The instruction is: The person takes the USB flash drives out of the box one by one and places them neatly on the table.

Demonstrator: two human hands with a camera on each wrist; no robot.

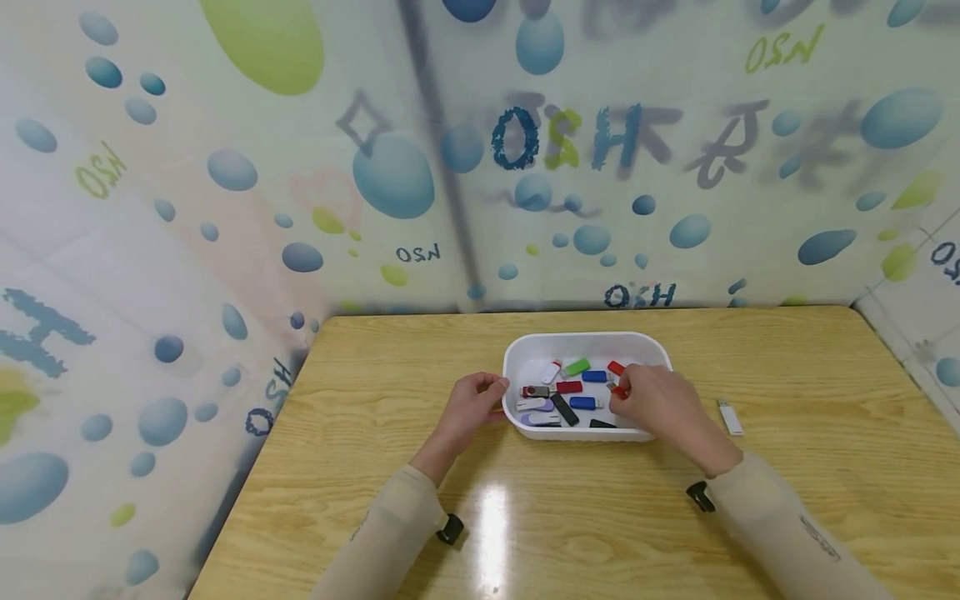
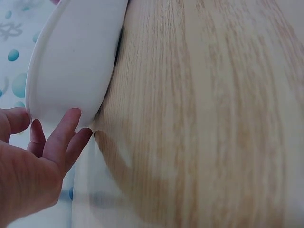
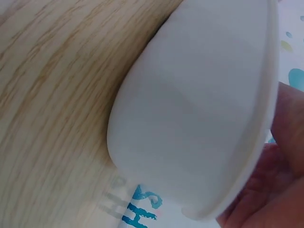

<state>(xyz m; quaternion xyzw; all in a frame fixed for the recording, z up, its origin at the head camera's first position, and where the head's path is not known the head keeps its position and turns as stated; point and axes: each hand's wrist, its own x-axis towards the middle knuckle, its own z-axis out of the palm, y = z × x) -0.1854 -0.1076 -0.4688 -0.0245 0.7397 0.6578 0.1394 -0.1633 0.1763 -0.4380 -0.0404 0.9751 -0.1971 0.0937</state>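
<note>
A white plastic bin point(image 1: 585, 434) sits on the wooden table with several USB flash drives in it. My left hand point(image 1: 471, 408) is at the bin's left end, thumb at the rim and other fingers against the outer wall, as the left wrist view shows. My right hand point(image 1: 660, 404) reaches over the right side and pinches a red USB flash drive point(image 1: 617, 389) low inside the bin. Around it lie blue drives point(image 1: 585, 403), a green drive point(image 1: 577, 367), a black drive point(image 1: 565, 409) and a dark red drive point(image 1: 569, 387). In the right wrist view, the bin's wall hides the fingertips.
A white USB flash drive point(image 1: 730, 418) lies on the table point(image 1: 375, 375) to the right of the bin, beside my right forearm. A patterned curtain point(image 1: 465, 208) with blue and green drops hangs behind the table's far edge and along its left side.
</note>
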